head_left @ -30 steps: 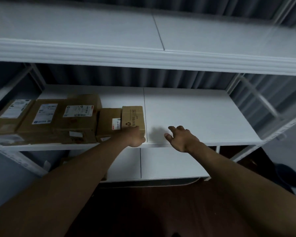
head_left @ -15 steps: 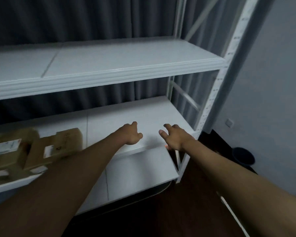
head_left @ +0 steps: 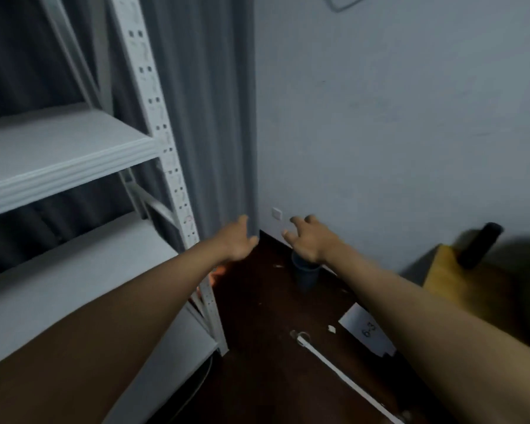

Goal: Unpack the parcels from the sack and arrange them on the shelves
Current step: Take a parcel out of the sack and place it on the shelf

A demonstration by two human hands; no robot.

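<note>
**Turning off the shelves to fetch the next parcel**

Swinging right now: since half a second back the boxed parcels have slid out of my view, and I'm looking past the end of the shelves at the wall corner. Near to me, both forearms reach forward. My left hand (head_left: 237, 240) is relaxed, fingers loose, holding nothing; my right hand (head_left: 308, 240) is spread and equally bare, so neither grip has anything in it. Just left of the left hand stands the shelf upright (head_left: 172, 166), with the shelves (head_left: 68, 154) off that side. Beyond the right hand sits a dark bin (head_left: 306, 275) on the floor. Far right, blurred, a yellow shape (head_left: 447, 270) — possibly the sack, I can't tell. I judge this the return leg: next move calls for finding the sack, well apart from both hands, and pulling out one parcel.
</note>
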